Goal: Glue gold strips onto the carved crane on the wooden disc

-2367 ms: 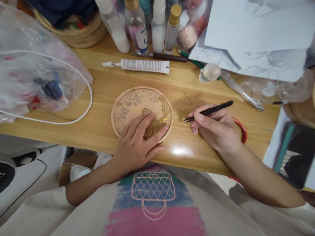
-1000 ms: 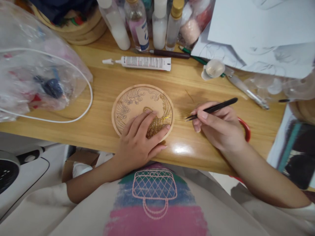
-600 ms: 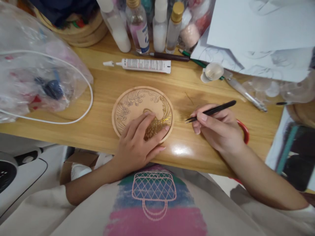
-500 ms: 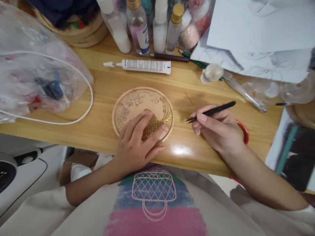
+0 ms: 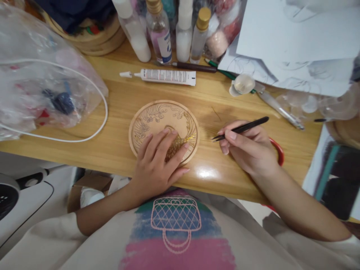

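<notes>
A round wooden plaque (image 5: 157, 117) carved with wave lines lies flat on the table. Gold wire work (image 5: 176, 147) fills a curved scaled shape on it, partly hidden by my fingers. My left hand (image 5: 159, 161) rests over the plaque's lower part, fingers spread and laid flat. To the right, my right hand (image 5: 247, 146) is closed around black tweezers (image 5: 244, 128), whose tips point left toward the plaque, apart from it. A short thin gold wire (image 5: 216, 113) lies above the tweezer tips. Red-handled scissors (image 5: 278, 150), or a similar red loop, show partly behind my right hand.
A white glue tube (image 5: 168, 76) with its cap off lies behind the plaque. Bottles (image 5: 161, 41), a dark pen-like tool (image 5: 195, 66) and papers (image 5: 292, 33) are farther back. A plastic bag (image 5: 56, 75) and white cable (image 5: 105, 112) are left; a craft knife (image 5: 281, 108) lies right.
My left hand's fingers have shifted slightly on the plaque, the middle ones drawing closer together. My right hand and the tweezers stay almost where they were.
</notes>
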### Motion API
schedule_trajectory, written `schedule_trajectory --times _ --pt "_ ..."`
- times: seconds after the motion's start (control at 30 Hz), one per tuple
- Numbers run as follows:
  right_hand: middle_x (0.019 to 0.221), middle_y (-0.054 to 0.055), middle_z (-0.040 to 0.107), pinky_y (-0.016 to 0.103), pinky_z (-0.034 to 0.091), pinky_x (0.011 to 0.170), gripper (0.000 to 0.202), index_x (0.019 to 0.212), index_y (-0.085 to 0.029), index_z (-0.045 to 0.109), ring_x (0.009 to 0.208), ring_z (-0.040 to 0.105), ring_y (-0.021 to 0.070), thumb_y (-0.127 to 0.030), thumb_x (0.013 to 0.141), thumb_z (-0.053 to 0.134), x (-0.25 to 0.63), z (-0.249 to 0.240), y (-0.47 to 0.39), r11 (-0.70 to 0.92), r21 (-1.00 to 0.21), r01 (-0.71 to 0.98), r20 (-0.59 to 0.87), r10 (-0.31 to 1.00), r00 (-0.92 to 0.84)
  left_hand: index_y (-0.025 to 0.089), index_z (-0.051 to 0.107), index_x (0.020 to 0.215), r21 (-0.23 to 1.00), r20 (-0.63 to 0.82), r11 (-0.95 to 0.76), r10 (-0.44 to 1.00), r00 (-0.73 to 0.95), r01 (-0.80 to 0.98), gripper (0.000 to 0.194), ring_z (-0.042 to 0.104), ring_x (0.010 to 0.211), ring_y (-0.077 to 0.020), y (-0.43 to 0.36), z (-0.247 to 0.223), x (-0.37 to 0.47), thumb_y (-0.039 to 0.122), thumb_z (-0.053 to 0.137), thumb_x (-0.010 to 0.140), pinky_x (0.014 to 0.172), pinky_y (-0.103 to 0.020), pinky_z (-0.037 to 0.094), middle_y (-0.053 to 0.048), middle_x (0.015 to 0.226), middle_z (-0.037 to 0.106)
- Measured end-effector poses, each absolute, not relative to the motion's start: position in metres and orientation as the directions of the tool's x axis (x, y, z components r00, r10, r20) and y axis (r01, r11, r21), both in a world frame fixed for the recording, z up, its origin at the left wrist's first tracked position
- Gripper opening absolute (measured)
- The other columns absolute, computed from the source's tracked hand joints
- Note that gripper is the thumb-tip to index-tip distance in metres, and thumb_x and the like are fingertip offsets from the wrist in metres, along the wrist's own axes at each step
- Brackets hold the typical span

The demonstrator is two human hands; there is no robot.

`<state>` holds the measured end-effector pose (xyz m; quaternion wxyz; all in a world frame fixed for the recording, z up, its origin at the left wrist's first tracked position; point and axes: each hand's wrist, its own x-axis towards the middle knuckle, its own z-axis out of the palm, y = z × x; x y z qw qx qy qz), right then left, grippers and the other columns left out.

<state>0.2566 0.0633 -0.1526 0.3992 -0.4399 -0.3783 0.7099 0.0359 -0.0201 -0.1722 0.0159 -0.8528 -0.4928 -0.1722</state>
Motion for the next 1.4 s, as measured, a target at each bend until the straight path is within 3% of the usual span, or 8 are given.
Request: schedule_trajectory --times 0.57,0.73,0.97,1.4 --pt "0.054 -0.003 0.064 0.025 0.045 0.043 0.019 0.07 -0.022 0.074 0.044 0.052 0.0082 -0.036 0.065 0.086 0.2576 -0.1533 0.0638 -0.402 -0.882 -0.247 -0.326 0.898 -0.295 0.017 0.057 0.129 0.123 0.277 -0.5 0.847 0.454 0.857 0.049 0.047 0.133 -0.0338 -0.0193 -0.1713 0.038 0.048 0.055 0.092 0.107 -0.047 0.039 -0.019 0.136 0.056" --pt "0.055 -0.003 0.065 0.023 0.044 0.043 0.016 0.07 -0.022 0.075 0.045 0.054 0.008 -0.034 0.065 0.086 0.2575 -0.1538 0.064 -0.409 -0.871 -0.271 -0.324 0.895 -0.307 0.008 0.047 0.139 0.165 0.294 -0.517 0.839 0.458 0.84 0.06 0.048 0.131 -0.0336 -0.0187 -0.1707 0.0364 0.048 0.052 0.094 0.108 -0.045 0.039 -0.023 0.136 0.055" --pt "0.054 -0.004 0.063 0.024 0.045 0.044 0.018 0.071 -0.022 0.074 0.044 0.051 0.0079 -0.036 0.066 0.086 0.2583 -0.1532 0.0642 -0.412 -0.875 -0.255 -0.325 0.889 -0.321 0.023 0.048 0.142 0.116 0.175 -0.501 0.86 0.479 0.858 0.061 0.044 0.134 -0.038 -0.0168 -0.1692 0.0399 0.057 0.051 0.091 0.107 -0.05 0.036 -0.02 0.144 0.048" --pt "0.055 -0.003 0.065 0.022 0.044 0.044 0.018 0.072 -0.019 0.075 0.045 0.054 0.0073 -0.031 0.066 0.086 0.2585 -0.1531 0.0654 -0.418 -0.855 -0.306 -0.322 0.891 -0.32 0.023 0.05 0.142 0.095 0.129 -0.506 0.86 0.493 0.857 0.065 0.043 0.136 -0.0398 -0.0145 -0.1658 0.0409 0.062 0.05 0.09 0.108 -0.05 0.032 -0.022 0.146 0.046"
